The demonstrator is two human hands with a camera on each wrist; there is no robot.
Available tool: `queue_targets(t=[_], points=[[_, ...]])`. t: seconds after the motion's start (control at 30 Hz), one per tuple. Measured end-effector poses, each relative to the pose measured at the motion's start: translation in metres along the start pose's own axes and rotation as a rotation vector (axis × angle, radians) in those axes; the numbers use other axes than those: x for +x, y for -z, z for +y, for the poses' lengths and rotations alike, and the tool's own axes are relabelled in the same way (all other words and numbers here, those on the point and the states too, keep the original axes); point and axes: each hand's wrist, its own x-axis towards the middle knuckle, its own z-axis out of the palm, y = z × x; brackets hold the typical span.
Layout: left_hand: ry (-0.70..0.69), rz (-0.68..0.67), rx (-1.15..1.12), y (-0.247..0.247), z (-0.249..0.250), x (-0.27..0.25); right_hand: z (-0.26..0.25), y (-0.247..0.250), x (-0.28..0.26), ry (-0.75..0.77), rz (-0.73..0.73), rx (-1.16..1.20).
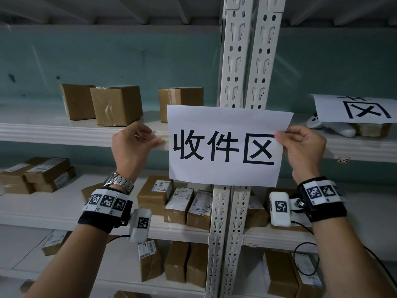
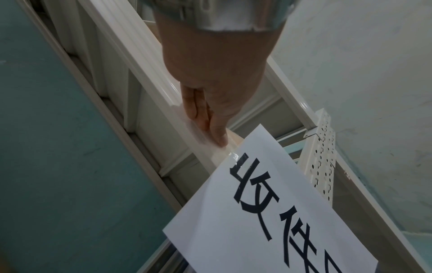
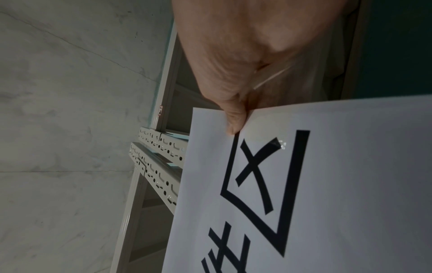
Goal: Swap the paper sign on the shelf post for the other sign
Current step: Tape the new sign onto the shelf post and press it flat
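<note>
A white paper sign (image 1: 225, 147) with three black characters hangs level in front of the two white perforated shelf posts (image 1: 236, 61). My right hand (image 1: 279, 136) pinches its right edge between thumb and fingers, and in the right wrist view that thumb (image 3: 233, 127) lies on the sign (image 3: 327, 184). My left hand (image 1: 158, 141) is at the left edge and pinches a clear tape strip (image 1: 162, 144) that runs from the sign onto the shelf beam. In the left wrist view the thumb (image 2: 218, 140) sits on the tape (image 2: 205, 136). The other sign (image 1: 361, 108) lies on the right-hand shelf.
Brown cartons (image 1: 116, 104) stand on the upper left shelf, and labelled parcels (image 1: 180, 205) fill the shelves below. A white object (image 1: 335, 129) and a box lie under the other sign. The shelf beam (image 1: 64, 132) runs just behind my left hand.
</note>
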Motion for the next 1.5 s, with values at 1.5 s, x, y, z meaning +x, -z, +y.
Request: queue_targets(t=[1.5], points=[[0.047,-0.288,-0.29,-0.041,0.044,0.037,-0.005,0.009,0.009,0.006,-0.082,-0.141]])
